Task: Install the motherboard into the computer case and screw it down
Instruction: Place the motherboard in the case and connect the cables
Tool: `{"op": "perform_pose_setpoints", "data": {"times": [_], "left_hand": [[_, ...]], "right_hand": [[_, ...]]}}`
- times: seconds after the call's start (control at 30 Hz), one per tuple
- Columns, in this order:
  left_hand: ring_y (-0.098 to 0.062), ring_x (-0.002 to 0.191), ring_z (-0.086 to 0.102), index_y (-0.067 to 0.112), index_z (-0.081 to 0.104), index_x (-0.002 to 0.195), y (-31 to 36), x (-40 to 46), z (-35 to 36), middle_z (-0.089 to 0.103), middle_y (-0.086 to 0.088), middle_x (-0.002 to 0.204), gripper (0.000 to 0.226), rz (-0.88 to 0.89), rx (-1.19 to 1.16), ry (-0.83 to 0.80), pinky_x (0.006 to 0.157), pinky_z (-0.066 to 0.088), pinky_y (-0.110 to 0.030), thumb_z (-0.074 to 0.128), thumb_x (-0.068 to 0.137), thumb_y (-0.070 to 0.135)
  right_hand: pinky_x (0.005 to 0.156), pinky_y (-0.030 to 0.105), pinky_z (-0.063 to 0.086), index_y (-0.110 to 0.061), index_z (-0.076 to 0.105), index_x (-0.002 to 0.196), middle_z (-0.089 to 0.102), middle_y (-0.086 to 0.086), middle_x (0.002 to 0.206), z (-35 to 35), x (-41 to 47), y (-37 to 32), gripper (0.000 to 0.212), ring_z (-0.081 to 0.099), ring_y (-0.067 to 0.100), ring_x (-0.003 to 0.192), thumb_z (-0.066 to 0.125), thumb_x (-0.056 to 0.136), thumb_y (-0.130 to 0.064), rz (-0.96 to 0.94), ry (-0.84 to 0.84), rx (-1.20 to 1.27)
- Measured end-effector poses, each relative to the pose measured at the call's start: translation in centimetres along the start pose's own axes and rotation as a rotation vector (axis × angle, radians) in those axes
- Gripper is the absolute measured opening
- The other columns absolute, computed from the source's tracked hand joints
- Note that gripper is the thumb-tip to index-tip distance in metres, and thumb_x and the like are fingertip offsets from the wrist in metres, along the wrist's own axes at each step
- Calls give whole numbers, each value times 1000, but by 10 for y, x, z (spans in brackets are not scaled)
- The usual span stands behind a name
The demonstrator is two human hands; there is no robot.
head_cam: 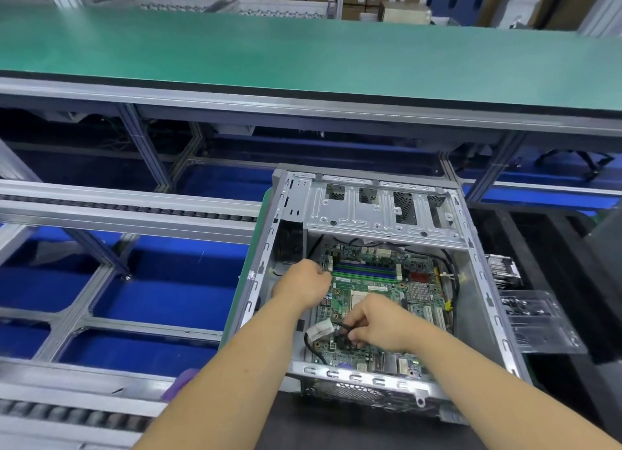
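The computer case (478,268) lies open on its side; the motherboard (377,291) sits flat inside. The left hand (301,281), fingers curled, is at the board's left edge; what it holds cannot be told. The right hand (380,325) pinches a black cable (311,347) with a white connector (319,331). A clear plastic tray (542,321) lies beside the case, to its right.

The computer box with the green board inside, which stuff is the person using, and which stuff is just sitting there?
Being used:
computer case
motherboard
black cable, pinched by the right hand
left hand, at the board's left edge

Just sitting there:
clear plastic tray
green bench
roller rails
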State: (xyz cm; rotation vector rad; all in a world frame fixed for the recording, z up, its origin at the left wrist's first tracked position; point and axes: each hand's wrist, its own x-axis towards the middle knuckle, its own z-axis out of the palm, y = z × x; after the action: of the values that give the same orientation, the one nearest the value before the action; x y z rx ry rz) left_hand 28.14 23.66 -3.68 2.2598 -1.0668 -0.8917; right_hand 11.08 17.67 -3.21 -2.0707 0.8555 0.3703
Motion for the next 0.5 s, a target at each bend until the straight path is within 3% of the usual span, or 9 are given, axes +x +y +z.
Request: {"op": "perform_pose_setpoints", "data": {"times": [0.13, 0.3, 0.43, 0.5], "left_hand": [[-22, 57, 45, 18, 40, 62, 2, -1, 0, 47, 1, 58, 32, 9, 109, -63, 61, 36, -30, 44, 92, 27], [-22, 55, 38, 18, 34, 60, 3, -3, -1, 38, 1, 55, 35, 29, 125, -71, 57, 29, -29, 45, 92, 25], [-22, 55, 33, 20, 31, 58, 3, -4, -2, 33, 2, 53, 39, 47, 159, -73, 54, 24, -28, 45, 93, 26], [-23, 56, 35, 20, 32, 58, 2, -4, -2, 35, 1, 53, 38, 50, 171, -79, 54, 25, -28, 45, 93, 26]], "right_hand": [[63, 10, 49, -15, 80, 98, 69, -14, 77, 2, 1, -5, 10, 63, -1, 68, 74, 92, -11, -49, -65, -128], [86, 37, 60, -9, 78, 100, 75, 6, 95, 8, 5, -12, 9, 71, 24, 90, 73, 93, -12, -79, -102, -253], [84, 43, 60, -5, 74, 94, 75, 13, 94, 9, 7, -14, 7, 71, 30, 90, 72, 94, -11, -72, -102, -299], [83, 42, 61, -10, 70, 83, 75, 12, 92, 10, 7, -15, 12, 70, 26, 82, 70, 94, -8, -57, -104, -303]]}}
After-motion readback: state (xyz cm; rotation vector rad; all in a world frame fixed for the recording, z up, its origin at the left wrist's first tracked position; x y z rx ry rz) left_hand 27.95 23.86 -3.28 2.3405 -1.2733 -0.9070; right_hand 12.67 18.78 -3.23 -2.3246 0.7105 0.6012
